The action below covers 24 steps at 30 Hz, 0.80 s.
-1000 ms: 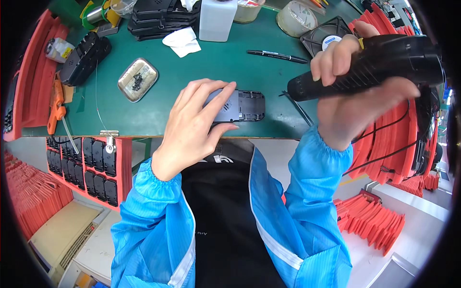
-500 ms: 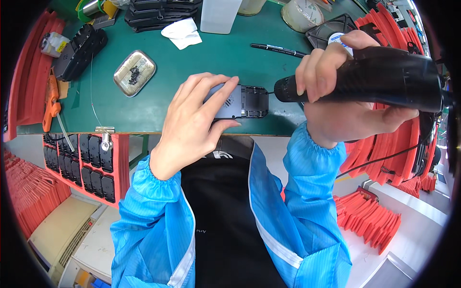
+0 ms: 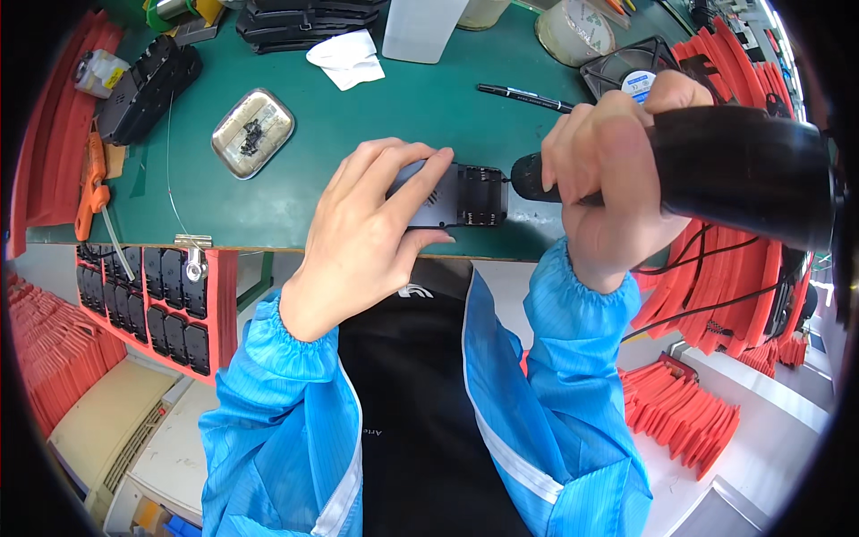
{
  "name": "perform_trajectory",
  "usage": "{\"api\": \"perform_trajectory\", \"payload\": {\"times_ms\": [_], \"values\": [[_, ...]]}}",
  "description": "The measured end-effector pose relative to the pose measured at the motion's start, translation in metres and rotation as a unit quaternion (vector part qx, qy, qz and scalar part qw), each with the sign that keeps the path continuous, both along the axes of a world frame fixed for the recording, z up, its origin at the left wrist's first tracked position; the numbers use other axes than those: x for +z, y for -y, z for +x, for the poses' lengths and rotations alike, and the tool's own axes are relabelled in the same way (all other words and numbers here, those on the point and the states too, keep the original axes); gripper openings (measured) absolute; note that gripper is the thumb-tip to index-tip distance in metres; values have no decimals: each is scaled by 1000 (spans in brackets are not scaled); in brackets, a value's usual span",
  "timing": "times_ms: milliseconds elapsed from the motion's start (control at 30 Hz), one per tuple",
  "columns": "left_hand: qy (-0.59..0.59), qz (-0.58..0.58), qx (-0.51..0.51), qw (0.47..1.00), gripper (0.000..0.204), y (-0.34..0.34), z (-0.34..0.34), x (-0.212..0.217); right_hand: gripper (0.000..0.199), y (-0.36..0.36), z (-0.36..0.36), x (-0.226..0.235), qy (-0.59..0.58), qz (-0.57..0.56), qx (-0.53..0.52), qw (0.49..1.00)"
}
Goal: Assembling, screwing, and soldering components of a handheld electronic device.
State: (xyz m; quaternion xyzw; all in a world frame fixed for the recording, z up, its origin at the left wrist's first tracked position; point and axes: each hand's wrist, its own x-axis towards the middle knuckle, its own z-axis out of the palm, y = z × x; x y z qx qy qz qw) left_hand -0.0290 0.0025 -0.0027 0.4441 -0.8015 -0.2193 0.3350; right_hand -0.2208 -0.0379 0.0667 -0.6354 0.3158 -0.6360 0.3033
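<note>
Gripping one grey device (image 3: 465, 197), your left hand (image 3: 362, 219) is curling its fingers over the top, with its thumb lying at the near edge. The device is lying flat on the green surface (image 3: 358, 116) near its front edge, showing one uncovered compartment on its right end. Your right hand (image 3: 617, 166) is wrapping around one black driver (image 3: 738, 170), which is pointing its one bit (image 3: 506, 181) at the device's right end; you cannot tell whether they are touching.

Left of your hands, one metal tray (image 3: 276, 106) is holding a heap of dark bits, too small for counting. One tissue (image 3: 344, 58) and one white bottle (image 3: 419, 29) are standing beyond, and one pen (image 3: 523, 96) is lying near one fan (image 3: 635, 82). One orange-handled tool (image 3: 92, 192) is resting at far left, and one clip (image 3: 195, 255) is gripping the front edge.
</note>
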Motion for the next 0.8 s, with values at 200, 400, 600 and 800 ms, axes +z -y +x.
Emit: {"api": "perform_trajectory", "payload": {"times_ms": [200, 400, 600, 800], "values": [[2, -1, 1, 1000, 73, -1, 0, 0, 19, -3, 7, 3, -9, 12, -53, 998], [2, -2, 6, 1000, 73, -1, 1, 1, 19, -2, 3, 2, -53, -28, -72, 996], [-96, -73, 27, 992, 47, 1, -6, 3, 43, -10, -3, 11, 138, -22, 124, 982], [-134, -128, 71, 980, 28, 2, -13, 0, 44, -7, -10, 21, 161, -31, 286, 944]]}}
